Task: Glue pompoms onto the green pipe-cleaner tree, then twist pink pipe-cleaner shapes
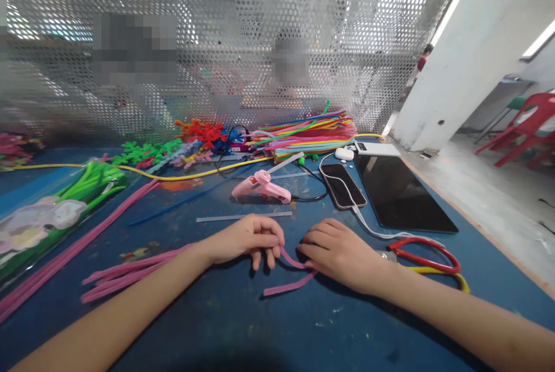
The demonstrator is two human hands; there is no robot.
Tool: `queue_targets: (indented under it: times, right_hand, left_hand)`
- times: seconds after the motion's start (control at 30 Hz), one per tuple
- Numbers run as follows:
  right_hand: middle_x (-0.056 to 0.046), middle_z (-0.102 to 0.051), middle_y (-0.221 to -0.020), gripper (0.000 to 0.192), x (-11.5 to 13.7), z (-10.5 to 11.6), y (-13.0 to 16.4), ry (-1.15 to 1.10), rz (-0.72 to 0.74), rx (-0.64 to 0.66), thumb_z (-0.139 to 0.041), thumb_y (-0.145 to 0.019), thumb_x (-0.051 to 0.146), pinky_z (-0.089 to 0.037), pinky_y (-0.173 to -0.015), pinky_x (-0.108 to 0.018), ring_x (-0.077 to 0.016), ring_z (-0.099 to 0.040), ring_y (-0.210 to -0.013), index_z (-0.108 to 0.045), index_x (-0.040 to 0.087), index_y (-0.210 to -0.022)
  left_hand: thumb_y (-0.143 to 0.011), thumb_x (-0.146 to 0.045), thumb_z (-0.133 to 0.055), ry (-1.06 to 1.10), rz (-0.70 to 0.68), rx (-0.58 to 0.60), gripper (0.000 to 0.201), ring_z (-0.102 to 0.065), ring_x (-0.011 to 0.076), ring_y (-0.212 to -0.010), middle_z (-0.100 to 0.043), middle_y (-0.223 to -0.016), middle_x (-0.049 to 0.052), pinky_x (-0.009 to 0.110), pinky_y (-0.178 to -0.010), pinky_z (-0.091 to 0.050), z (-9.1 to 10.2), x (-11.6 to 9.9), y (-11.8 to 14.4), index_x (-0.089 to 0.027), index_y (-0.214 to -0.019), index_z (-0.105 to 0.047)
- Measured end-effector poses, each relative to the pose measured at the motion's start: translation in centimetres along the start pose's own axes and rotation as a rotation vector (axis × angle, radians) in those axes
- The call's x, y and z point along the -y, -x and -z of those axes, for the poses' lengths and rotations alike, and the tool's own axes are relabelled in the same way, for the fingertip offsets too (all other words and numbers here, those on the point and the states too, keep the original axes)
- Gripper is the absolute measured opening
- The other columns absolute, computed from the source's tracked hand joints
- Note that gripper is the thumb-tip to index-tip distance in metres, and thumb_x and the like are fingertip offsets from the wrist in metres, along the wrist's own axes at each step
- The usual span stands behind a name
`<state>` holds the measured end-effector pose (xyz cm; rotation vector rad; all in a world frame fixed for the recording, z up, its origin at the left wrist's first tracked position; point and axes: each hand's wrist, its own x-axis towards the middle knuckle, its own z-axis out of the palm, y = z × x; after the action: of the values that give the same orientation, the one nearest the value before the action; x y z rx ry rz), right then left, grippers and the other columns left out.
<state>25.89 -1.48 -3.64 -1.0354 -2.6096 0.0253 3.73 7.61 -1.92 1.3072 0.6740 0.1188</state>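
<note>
Over the middle of the blue table, my left hand (255, 239) pinches one end of a pink pipe cleaner (291, 286) between thumb and forefinger. My right hand (338, 253) is closed on the same pipe cleaner, which bends under its fingers and leaves a loose end pointing left. Behind my left forearm lie several more pink pipe cleaners (121, 279). A pink glue gun (262, 187) rests just beyond my hands, with a clear glue stick (243, 217) in front of it. Red-handled scissors (427, 253) sit partly hidden behind my right wrist.
A phone (344, 187) with a white cable and a black tablet (403, 193) lie at the right. Bundled colored pipe cleaners (312, 135) are piled at the back. A bag of green pipe cleaners (65, 204) lies left. A perforated metal screen (243, 31) stands behind the table.
</note>
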Motion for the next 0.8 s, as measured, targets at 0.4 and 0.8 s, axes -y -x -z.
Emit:
queue_targets:
  times: [0.4, 0.8]
  right_hand:
    - [-0.002, -0.057, -0.071, 0.029, 0.6, -1.5, 0.5, -0.107, -0.131, -0.07, -0.029, -0.096, 0.023, -0.035, -0.057, -0.023, -0.0122, -0.049, -0.062, -0.054, 0.018, -0.083]
    - [-0.006, -0.057, -0.074, 0.033, 1.0, -0.7, 0.4, -0.138, -0.03, -0.128, -0.03, -0.096, 0.029, -0.042, -0.062, -0.025, -0.0156, -0.05, -0.069, -0.058, 0.015, -0.09]
  left_hand:
    - [-0.077, -0.05, -0.063, 0.568, -0.128, 0.014, 0.037, -0.051, 0.0079, -0.046, -0.051, -0.054, -0.002, 0.02, -0.048, -0.042, -2.1, 1.1, -0.2, -0.013, -0.081, -0.065]
    - [-0.072, -0.029, -0.073, -0.081, -0.161, 0.067, 0.021, -0.058, 0.0114, -0.071, -0.062, -0.079, 0.002, 0.021, -0.066, -0.045, -3.0, 0.3, 0.4, -0.016, -0.088, -0.071]
